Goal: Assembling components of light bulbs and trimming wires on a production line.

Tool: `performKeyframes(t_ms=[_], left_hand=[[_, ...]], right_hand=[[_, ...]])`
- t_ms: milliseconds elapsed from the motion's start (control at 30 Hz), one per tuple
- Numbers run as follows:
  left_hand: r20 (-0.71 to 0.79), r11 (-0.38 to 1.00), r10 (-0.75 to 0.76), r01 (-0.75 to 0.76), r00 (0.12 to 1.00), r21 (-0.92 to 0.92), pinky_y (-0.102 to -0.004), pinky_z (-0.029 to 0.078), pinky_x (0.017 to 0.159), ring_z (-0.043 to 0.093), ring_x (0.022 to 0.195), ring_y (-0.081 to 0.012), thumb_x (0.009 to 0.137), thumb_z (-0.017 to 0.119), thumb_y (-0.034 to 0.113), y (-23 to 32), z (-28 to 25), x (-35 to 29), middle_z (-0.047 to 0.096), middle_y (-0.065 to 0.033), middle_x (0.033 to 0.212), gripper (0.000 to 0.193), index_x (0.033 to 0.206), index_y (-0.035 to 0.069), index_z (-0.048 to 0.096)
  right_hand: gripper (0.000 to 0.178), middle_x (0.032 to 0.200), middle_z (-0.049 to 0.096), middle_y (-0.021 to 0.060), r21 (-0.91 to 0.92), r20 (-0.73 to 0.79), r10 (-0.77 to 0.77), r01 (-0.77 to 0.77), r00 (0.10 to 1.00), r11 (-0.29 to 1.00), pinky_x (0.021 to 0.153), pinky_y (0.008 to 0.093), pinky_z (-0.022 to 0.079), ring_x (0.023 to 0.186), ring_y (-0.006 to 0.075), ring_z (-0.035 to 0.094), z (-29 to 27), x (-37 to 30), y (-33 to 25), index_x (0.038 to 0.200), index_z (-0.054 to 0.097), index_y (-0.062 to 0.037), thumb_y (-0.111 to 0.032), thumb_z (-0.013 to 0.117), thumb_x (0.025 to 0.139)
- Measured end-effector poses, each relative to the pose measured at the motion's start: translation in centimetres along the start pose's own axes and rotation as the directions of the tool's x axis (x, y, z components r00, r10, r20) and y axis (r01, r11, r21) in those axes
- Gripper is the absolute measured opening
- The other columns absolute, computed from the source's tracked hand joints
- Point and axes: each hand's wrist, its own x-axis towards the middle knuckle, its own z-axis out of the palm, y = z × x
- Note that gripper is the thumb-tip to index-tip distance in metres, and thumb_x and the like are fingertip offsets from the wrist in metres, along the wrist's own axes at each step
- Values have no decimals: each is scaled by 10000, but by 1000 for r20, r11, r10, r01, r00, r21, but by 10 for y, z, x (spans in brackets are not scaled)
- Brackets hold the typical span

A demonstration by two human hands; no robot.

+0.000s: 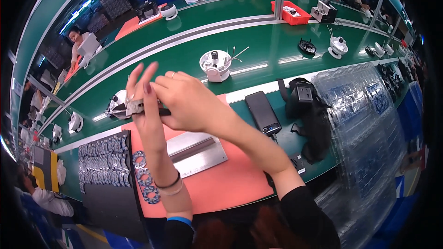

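My two hands meet left of centre, above the salmon-coloured mat [244, 180]. My left hand [151, 115] has two fingers raised and blurred, while its thumb side pinches a small whitish part [134, 106]. Fingers of my right hand [189, 101] curl around a dark tool [164, 112], perhaps pliers; its far end is hidden among the fingers. Behind my left hand, a white and black camera housing [119, 99] is partly covered. Beneath my wrists lies a silver metal fixture [203, 154]. Several ring-shaped circuit boards [144, 176] line the mat's left side.
A black tray [104, 198] holds rows of small boards at left. On the green bench [277, 64] stands an open white camera housing [215, 67] with wires. To the right are a black power bank [263, 113], a black bag [314, 133] and clear plastic trays [360, 124].
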Motion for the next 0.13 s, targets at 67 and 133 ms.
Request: performKeyframes(t_ms=[67, 133], left_hand=[[-39, 988, -45, 39, 998, -151, -284, 391, 1004, 534, 1113, -121, 1062, 441, 248, -12, 18, 14, 602, -135, 1327, 423, 1385, -21, 488], [-39, 1000, 14, -15, 999, -27, -325, 283, 1124, 522, 1200, -165, 1055, 455, 261, -19, 40, 29, 638, -138, 1295, 443, 1402, -13, 476]], right_hand=[[490, 962, 605, 123, -97, 54, -30, 35, 998, 995, 774, 415, 460, 901, 315, 580, -5, 1, 17, 1106, 588, -55, -181, 780, 673], [614, 1091, 596, 129, -177, 168, 105, -75, 980, 981, 877, 499, 428, 995, 298, 569, -29, 1, 32, 1203, 548, -87, -289, 807, 684]])
